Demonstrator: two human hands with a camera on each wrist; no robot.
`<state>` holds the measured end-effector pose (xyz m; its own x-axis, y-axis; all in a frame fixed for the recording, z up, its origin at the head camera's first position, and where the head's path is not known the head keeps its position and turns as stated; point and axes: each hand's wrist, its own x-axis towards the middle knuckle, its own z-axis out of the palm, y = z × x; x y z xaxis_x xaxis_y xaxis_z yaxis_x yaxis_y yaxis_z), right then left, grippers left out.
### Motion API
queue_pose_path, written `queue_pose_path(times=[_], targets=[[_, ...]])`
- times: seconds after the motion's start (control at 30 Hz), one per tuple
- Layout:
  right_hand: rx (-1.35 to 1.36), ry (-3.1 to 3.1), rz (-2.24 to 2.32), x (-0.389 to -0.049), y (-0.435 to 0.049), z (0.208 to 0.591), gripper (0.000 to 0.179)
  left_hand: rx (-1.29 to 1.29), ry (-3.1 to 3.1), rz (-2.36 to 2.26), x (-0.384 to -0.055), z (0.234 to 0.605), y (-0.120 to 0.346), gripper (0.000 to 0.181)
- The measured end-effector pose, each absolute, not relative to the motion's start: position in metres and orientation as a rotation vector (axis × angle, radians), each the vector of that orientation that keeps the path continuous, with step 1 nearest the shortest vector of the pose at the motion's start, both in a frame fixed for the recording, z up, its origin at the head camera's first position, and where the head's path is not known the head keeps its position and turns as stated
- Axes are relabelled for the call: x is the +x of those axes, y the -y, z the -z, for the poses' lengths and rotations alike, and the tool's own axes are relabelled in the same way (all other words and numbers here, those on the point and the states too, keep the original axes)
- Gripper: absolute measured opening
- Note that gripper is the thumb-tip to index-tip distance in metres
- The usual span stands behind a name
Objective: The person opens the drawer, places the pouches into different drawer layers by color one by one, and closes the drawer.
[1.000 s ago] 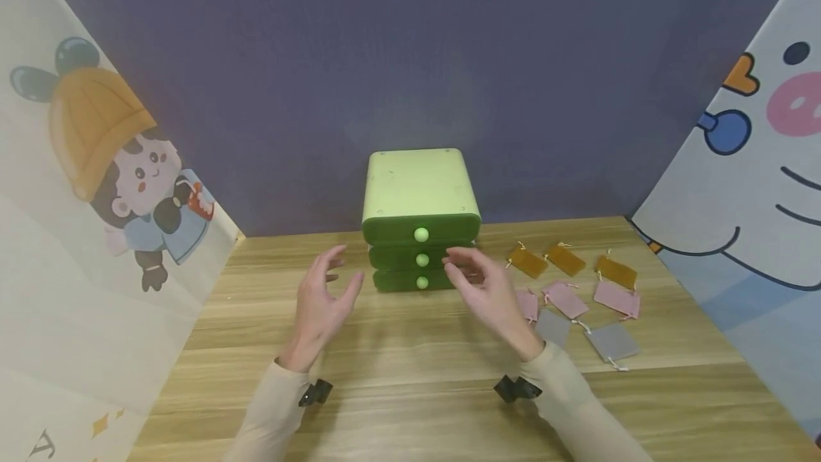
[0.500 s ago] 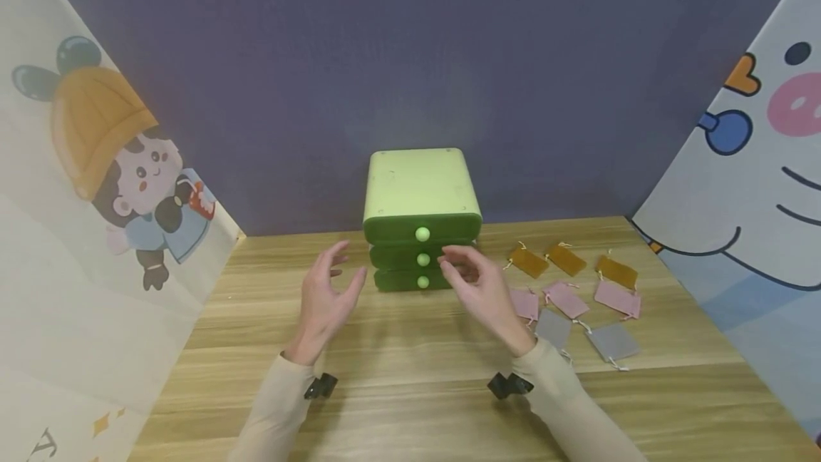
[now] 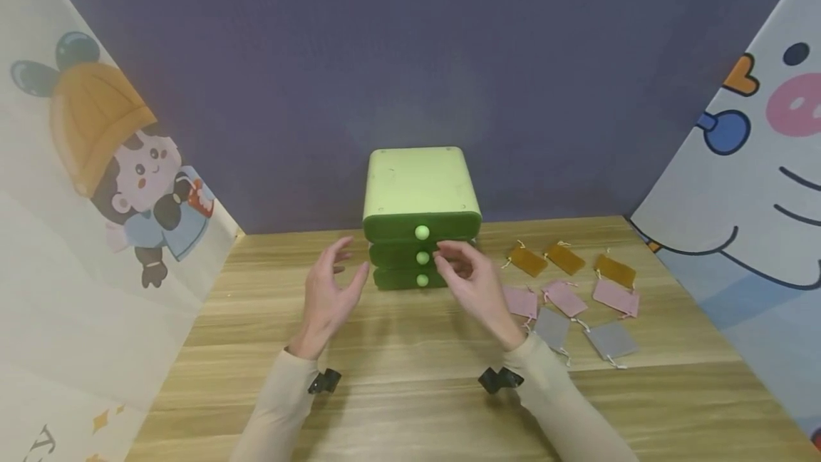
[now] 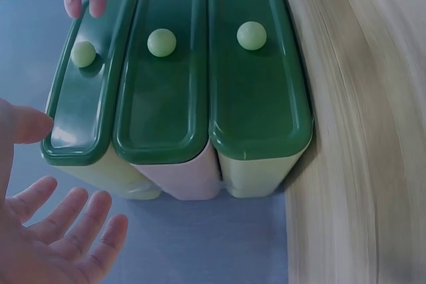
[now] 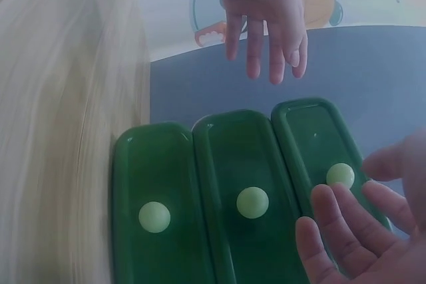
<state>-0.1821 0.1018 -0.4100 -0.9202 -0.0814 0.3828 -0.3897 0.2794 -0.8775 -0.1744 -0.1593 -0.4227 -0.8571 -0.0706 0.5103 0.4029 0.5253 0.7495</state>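
A small green chest of drawers point(image 3: 422, 180) stands against the back wall, its three dark green drawer fronts closed, each with a round pale knob point(image 3: 422, 232). To the front left of it, my left hand point(image 3: 328, 298) hovers with fingers loosely bent and thumb apart, holding nothing. My right hand point(image 3: 474, 284) is in front of the chest's right side, fingers bent toward the knobs, and also holds nothing. In the right wrist view its fingers point(image 5: 346, 231) overlap the top drawer's knob point(image 5: 340, 175); whether they touch it I cannot tell.
On the right of the wooden table point(image 3: 410, 405) lie several drawstring pouches: brown ones point(image 3: 566, 260) at the back, pink ones point(image 3: 564, 299) in the middle, grey ones point(image 3: 611, 341) in front. Printed panels flank the table on both sides; a dark blue wall point(image 3: 417, 55) closes the back.
Both hands have moved slightly forward and inward, the right one nearer the knobs. The chest and pouches have stayed put.
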Motion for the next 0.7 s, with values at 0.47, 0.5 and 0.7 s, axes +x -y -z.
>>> queue_pose_path(times=[0.47, 0.5, 0.7], targets=[[0.405, 2.273, -1.732, -0.189, -0.095, 0.412, 0.032, -0.266, 2.269, 1.345, -0.183, 0.424, 0.152, 0.057], [0.399, 2.272, -1.734, -0.189, -0.094, 0.411, 0.032, -0.267, 2.265, 1.347, -0.184, 0.424, 0.151, 0.057], [0.395, 2.253, -1.756, -0.192, -0.091, 0.411, 0.032, -0.273, 2.249, 1.375, -0.188, 0.420, 0.146, 0.054]])
